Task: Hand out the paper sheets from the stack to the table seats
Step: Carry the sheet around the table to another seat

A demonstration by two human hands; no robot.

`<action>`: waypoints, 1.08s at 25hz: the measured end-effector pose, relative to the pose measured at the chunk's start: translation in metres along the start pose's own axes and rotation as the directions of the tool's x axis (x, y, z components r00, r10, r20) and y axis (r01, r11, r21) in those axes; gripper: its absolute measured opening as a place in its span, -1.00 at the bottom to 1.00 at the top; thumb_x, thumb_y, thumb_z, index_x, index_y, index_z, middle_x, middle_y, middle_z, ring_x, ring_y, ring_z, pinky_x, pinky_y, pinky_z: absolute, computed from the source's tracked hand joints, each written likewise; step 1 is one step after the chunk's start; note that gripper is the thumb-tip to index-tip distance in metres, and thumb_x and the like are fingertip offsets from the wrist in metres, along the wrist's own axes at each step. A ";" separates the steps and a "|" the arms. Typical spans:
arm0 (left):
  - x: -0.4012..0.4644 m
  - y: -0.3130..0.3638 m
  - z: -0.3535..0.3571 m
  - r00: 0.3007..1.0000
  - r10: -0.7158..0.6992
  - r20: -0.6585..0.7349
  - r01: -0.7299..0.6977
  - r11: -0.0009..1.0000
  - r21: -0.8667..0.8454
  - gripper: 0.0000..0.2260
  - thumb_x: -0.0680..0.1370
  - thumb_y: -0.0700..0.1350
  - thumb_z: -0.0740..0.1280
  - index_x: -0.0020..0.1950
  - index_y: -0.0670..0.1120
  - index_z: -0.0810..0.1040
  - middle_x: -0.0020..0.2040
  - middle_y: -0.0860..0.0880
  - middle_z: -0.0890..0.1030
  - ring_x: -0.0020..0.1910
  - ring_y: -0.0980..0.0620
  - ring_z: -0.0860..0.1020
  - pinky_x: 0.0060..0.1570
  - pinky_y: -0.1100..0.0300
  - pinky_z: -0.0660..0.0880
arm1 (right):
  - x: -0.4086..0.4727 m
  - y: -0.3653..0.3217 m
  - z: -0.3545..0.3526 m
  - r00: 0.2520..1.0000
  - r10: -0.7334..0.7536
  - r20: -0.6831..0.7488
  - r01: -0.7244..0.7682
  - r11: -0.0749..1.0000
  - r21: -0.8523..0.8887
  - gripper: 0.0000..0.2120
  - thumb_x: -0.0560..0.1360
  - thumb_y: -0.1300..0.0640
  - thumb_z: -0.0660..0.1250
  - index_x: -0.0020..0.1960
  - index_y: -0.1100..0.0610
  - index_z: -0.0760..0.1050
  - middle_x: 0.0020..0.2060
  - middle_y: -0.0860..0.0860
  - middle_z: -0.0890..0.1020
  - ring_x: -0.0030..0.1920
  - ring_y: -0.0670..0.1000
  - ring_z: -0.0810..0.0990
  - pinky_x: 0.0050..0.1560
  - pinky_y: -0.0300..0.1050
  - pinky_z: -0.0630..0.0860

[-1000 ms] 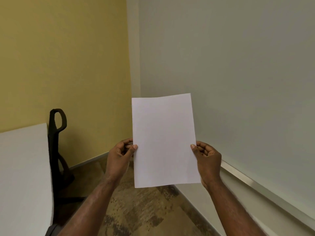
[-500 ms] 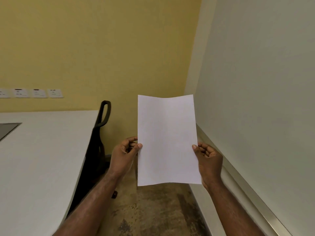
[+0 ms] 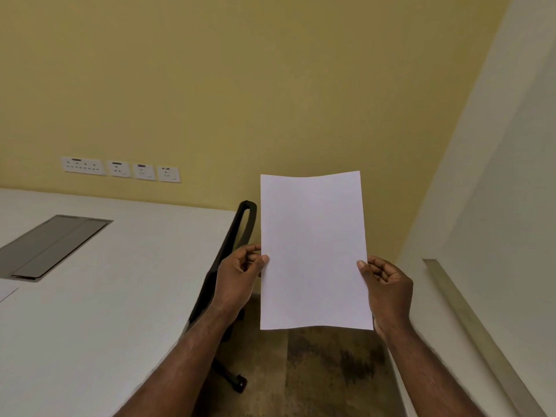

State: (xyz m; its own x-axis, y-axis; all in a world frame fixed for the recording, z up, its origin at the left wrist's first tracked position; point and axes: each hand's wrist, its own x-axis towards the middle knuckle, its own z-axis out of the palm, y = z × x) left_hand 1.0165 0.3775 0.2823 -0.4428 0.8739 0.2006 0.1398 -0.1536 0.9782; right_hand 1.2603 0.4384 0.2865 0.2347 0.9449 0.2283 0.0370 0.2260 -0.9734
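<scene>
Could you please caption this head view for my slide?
Both hands, left and right, hold a blank paper sheet upright beside the white table.

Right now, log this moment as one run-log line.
left hand: pinching paper sheet left edge | right hand: pinching right edge | sheet: upright, airborne, off white table | black chair: tucked at table

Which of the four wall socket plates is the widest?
The leftmost socket plate. It stretches clearly wider than the three smaller, roughly equal plates to its right on the yellow wall.
</scene>
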 end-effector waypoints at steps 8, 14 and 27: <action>0.129 -0.034 0.039 0.970 -0.047 -0.237 0.047 0.999 -0.005 -0.83 0.52 -0.14 0.39 0.09 0.02 0.61 -0.15 0.02 0.69 -0.08 0.04 0.67 -0.04 0.17 0.61 | 0.177 0.050 0.104 0.972 -0.018 0.232 0.008 0.999 0.040 -0.75 0.44 0.27 0.45 0.11 0.24 0.60 -0.17 0.04 0.68 -0.29 -0.31 0.63 -0.21 -0.49 0.53; 0.196 -0.041 0.031 0.882 -0.051 -0.469 0.078 0.996 0.039 -0.65 0.52 -0.15 0.39 0.28 0.07 0.48 -0.19 -0.03 0.66 -0.12 0.03 0.64 -0.10 0.22 0.60 | 0.261 0.063 0.209 0.873 -0.008 0.488 -0.019 0.999 0.051 -0.77 0.43 0.27 0.45 0.09 0.22 0.60 -0.17 0.02 0.68 -0.30 -0.31 0.62 -0.24 -0.50 0.50; 0.292 -0.109 -0.109 0.618 0.033 -0.785 0.180 0.966 0.183 -0.79 0.53 -0.14 0.37 0.13 0.08 0.61 -0.18 -0.03 0.65 -0.16 -0.13 0.59 -0.04 0.02 0.59 | 0.278 0.104 0.491 0.536 0.016 0.844 -0.103 0.994 0.046 -0.78 0.44 0.22 0.46 0.08 0.20 0.62 -0.16 0.04 0.68 -0.11 0.02 0.64 0.04 -0.10 0.58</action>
State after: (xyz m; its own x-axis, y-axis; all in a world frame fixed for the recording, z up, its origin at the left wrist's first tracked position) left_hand 0.7760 0.5989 0.2405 -0.9647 0.1729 0.1987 0.2169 0.0934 0.9717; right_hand 0.8524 0.8409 0.2576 -0.6938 0.7097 0.1220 -0.0325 0.1384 -0.9898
